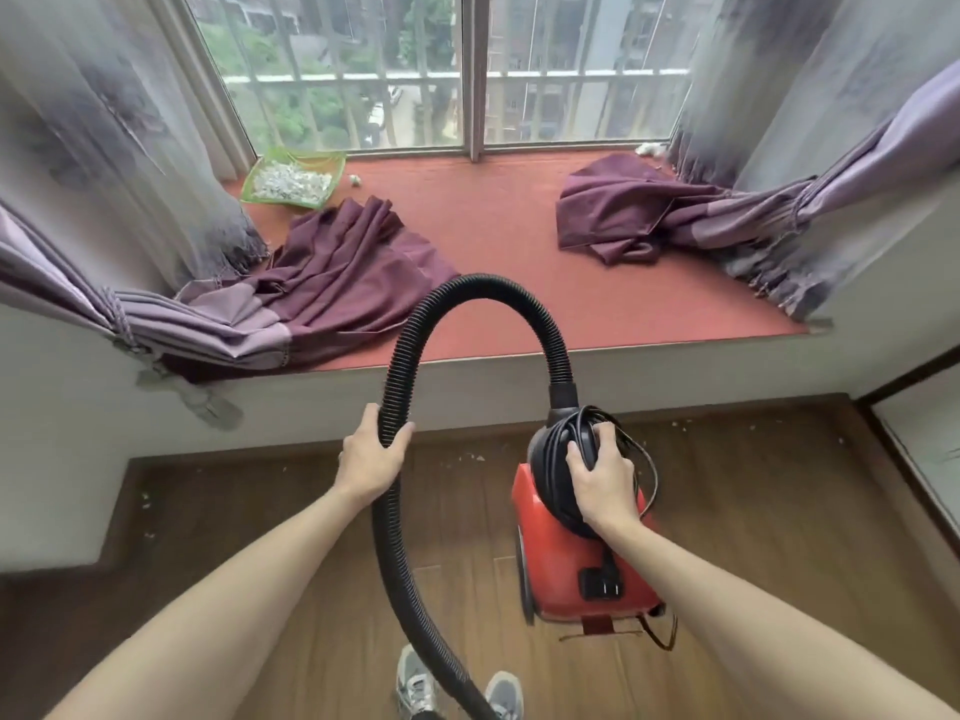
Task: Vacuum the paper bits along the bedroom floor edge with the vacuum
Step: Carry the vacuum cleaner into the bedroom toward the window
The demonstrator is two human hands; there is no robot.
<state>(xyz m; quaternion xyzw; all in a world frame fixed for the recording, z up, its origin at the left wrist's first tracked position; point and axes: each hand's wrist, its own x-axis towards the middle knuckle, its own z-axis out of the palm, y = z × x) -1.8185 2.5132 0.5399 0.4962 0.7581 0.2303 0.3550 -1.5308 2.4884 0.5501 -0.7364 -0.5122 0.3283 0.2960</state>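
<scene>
A red canister vacuum (587,558) hangs above the wooden floor, its black cord wound round the top handle. My right hand (602,485) grips that handle and the cord coil. A black ribbed hose (467,298) arches up from the vacuum's top and comes down on the left, where my left hand (371,454) curls round it. The hose runs on down past my shoes and out of view; its nozzle is hidden. Small white paper bits (467,457) lie scattered on the floor along the base of the window ledge, and more paper bits (147,504) lie by the left wall.
A raised red window seat (493,236) fills the bay ahead, with purple curtain ends (343,272) pooled on it at both sides. A green tray (293,181) of white scraps sits at its back left. A white step (62,511) juts out at left, a cabinet edge at right.
</scene>
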